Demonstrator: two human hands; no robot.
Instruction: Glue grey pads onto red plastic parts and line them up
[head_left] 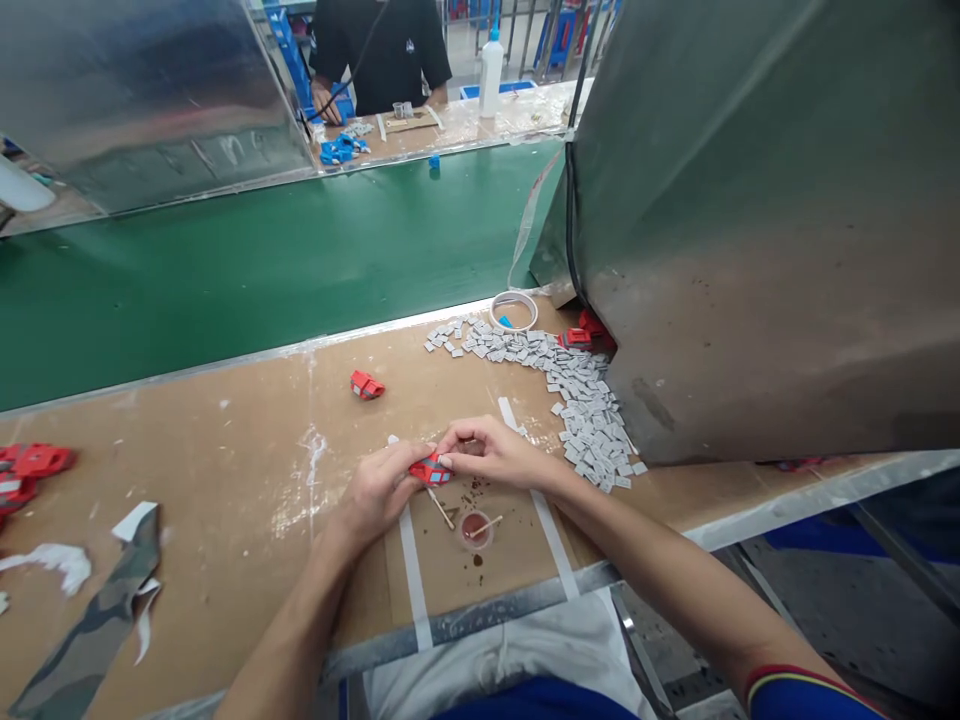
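Both my hands meet over the brown worktop near its front edge. My left hand (381,488) and my right hand (491,452) pinch a small red plastic part (430,470) between their fingertips. Just below it a thin wooden stick (441,508) lies on the board. A small round cap with dark red liquid (475,529) sits beside it with another stick resting in it. A second red part (367,385) lies alone further back on the top.
A heap of several small grey tabs (581,395) spreads at the right beside a large metal housing (757,220). A tape roll (514,308) lies behind it. More red parts (30,468) sit at the far left. A green conveyor belt (247,270) runs behind. Another person (379,50) works across it.
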